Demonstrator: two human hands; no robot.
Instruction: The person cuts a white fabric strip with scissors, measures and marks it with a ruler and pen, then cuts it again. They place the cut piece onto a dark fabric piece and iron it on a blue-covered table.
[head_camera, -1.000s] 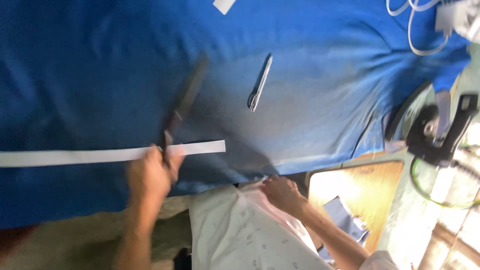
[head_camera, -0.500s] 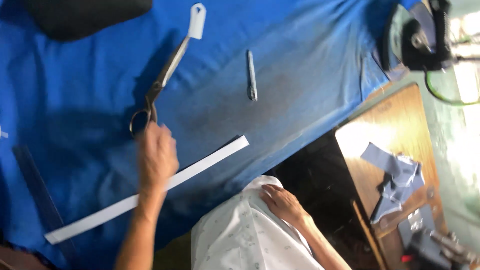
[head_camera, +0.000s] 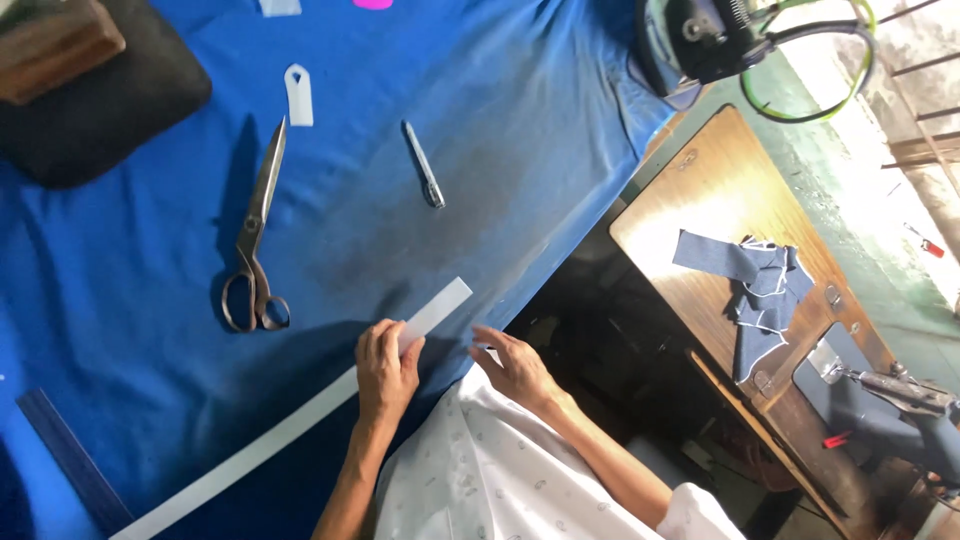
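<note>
— Where is the white strip (head_camera: 300, 425)?
— Flat on the blue cloth (head_camera: 480, 120), under the left hand (head_camera: 386, 372), whose fingers lie together, pressing it. The right hand (head_camera: 515, 365) rests just beside, fingers loosely spread, holding nothing.
— Progress?
— Scissors (head_camera: 255, 245) lie well beyond the fingertips, set down; seemingly cutting is done, handling remains.

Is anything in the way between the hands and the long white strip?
Nothing visible. The left hand already lies flat on the white strip on the blue cloth. The right hand is beside the strip's end, with only bare cloth between. The scissors lie farther up.
</note>
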